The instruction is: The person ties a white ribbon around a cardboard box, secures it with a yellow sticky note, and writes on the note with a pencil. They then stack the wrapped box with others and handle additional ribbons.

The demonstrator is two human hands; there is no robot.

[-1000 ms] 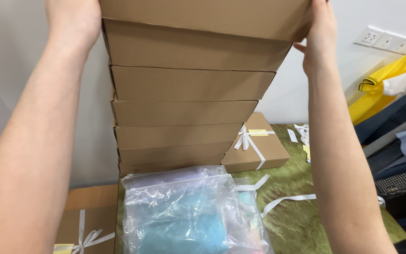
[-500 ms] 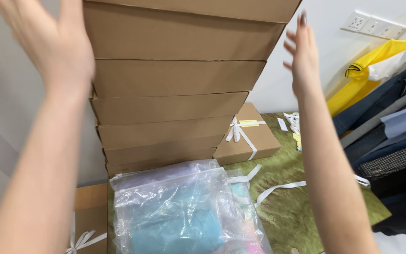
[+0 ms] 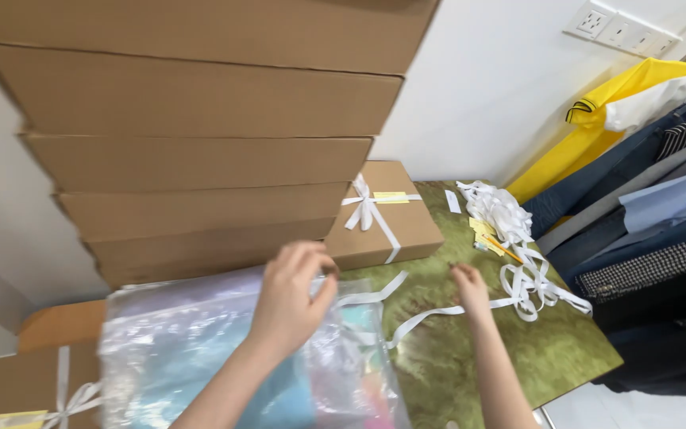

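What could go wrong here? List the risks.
1. The tall stack of cardboard boxes looks uneven and leans out over the table; a nudge might topple it onto the hands.
2. The left hand is on the clear plastic bag, which may be slippery.
3. The right hand is at loose white ribbon that could snag and drag the pile.

Both hands [image 3: 287, 298] off box stack [image 3: 200, 151], lowered

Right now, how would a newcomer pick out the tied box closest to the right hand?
Start at the tall stack of plain cardboard boxes against the wall. At its right foot, on the green table, lies one flat brown box. Unlike the stacked ones, it has a white ribbon bow and a yellow tag.
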